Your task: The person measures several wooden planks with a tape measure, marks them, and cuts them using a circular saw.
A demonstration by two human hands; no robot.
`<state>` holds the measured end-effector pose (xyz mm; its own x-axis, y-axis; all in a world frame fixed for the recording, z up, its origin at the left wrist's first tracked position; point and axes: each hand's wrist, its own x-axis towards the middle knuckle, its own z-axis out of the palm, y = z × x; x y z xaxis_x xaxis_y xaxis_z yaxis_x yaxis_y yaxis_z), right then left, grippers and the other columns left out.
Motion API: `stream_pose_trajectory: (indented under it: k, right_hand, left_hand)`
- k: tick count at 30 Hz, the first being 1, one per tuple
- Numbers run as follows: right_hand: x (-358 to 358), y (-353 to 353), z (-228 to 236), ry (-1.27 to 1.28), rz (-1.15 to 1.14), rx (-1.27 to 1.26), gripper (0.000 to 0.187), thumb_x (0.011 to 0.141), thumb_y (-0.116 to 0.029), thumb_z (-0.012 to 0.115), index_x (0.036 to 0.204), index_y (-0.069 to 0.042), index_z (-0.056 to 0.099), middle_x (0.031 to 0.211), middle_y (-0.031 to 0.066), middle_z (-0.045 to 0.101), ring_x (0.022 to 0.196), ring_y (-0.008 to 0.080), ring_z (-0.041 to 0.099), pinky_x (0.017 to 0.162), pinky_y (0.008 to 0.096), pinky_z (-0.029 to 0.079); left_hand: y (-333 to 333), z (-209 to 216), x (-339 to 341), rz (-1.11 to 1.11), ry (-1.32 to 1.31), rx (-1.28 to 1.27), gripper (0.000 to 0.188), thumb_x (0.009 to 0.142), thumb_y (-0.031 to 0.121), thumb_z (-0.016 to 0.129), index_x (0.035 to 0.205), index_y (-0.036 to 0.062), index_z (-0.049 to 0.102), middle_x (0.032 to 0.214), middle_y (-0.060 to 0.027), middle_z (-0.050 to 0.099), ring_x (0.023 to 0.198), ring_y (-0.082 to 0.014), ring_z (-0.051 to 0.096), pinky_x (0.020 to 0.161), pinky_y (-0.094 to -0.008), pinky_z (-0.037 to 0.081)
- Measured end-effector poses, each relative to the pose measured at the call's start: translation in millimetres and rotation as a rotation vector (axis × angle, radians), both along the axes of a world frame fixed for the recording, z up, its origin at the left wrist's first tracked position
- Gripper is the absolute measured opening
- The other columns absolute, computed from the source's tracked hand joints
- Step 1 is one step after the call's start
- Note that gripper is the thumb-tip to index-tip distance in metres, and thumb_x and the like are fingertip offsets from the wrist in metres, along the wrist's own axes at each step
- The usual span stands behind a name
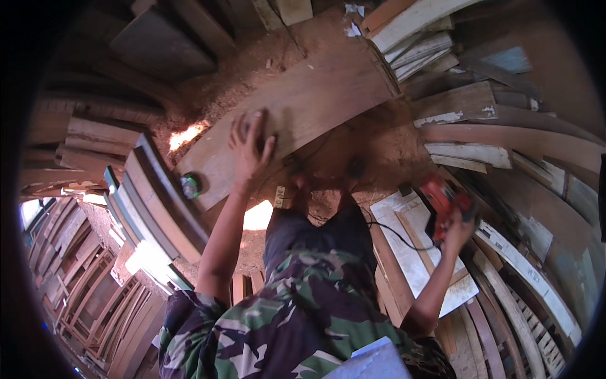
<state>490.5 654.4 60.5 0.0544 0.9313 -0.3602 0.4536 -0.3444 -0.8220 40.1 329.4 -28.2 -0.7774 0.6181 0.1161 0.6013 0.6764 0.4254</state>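
Board (315, 98) lies under L hand (252, 146), spread flat w/o gripping; R hand (457, 228) grasps red pwr tool (437, 192), so best keep blk cord (399, 235) clear of both.

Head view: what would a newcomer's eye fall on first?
Probably the red tool in the right hand, at the picture's right. Next, the broad brown board across the upper middle, with the left hand spread over it and a small green object at its lower-left end.

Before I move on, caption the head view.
Left hand over a wooden board, right hand holding a red power tool.
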Motion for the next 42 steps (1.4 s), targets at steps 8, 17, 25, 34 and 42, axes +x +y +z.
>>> stream_pose_trajectory:
  k: [8, 17, 25, 34, 42]
  right_hand:
    - [-43, 124, -383, -0.676, 0.655, 0.092, 0.057, 0.088, -0.013, 0.075, 0.139, 0.0, 0.054, 0.123, 0.0283, 0.07, 0.119, 0.0423, 0.068, 0.101, 0.0499, 0.053]
    - [-116, 142, -589, -0.86, 0.871, -0.214, 0.053, 0.095, -0.032, 0.066, 0.139, -0.004, 0.053, 0.127, 0.0273, 0.069, 0.12, 0.0451, 0.066, 0.101, 0.0552, 0.055]
    - [-52, 131, -696, -1.105, 1.103, 0.02, 0.045, 0.105, -0.034, 0.052, 0.143, -0.009, 0.056, 0.134, 0.019, 0.068, 0.125, 0.0361, 0.066, 0.101, 0.049, 0.057]
    - [-105, 1, -521, -0.799, 1.226, 0.169, 0.09, 0.081, -0.002, 0.073, 0.162, -0.015, 0.036, 0.167, 0.0209, 0.027, 0.153, 0.0445, 0.032, 0.123, 0.0484, 0.036]
    - [-56, -83, -401, -0.113, 1.071, -0.951, 0.071, 0.092, -0.014, 0.069, 0.156, -0.009, 0.038, 0.102, 0.0095, 0.068, 0.074, 0.0214, 0.068, 0.06, 0.0349, 0.057]
  left_hand:
    - [20, -27, -5, 0.02, 0.229, -0.243, 0.086, 0.101, 0.062, 0.044, 0.161, 0.002, 0.034, 0.164, -0.0295, 0.031, 0.153, -0.0479, 0.025, 0.124, -0.0605, 0.023]
    - [20, -29, -1, 0.047, 0.259, -0.256, 0.096, 0.101, 0.074, 0.03, 0.16, -0.0015, 0.029, 0.162, -0.0254, 0.035, 0.153, -0.0424, 0.029, 0.125, -0.0629, 0.021]
    - [27, -54, -7, 0.011, 0.19, -0.155, 0.093, 0.102, 0.075, 0.029, 0.161, 0.0024, 0.027, 0.163, -0.0221, 0.033, 0.154, -0.0407, 0.03, 0.124, -0.0621, 0.025]
    - [17, -10, 3, 0.079, 0.229, -0.234, 0.095, 0.097, 0.067, 0.052, 0.159, -0.0031, 0.036, 0.161, -0.0246, 0.04, 0.149, -0.043, 0.037, 0.122, -0.057, 0.028]
    - [11, -3, 8, 0.112, 0.018, -0.015, 0.083, 0.089, 0.066, 0.064, 0.149, 0.0111, 0.053, 0.157, -0.0264, 0.041, 0.151, -0.0473, 0.03, 0.123, -0.0631, 0.022]
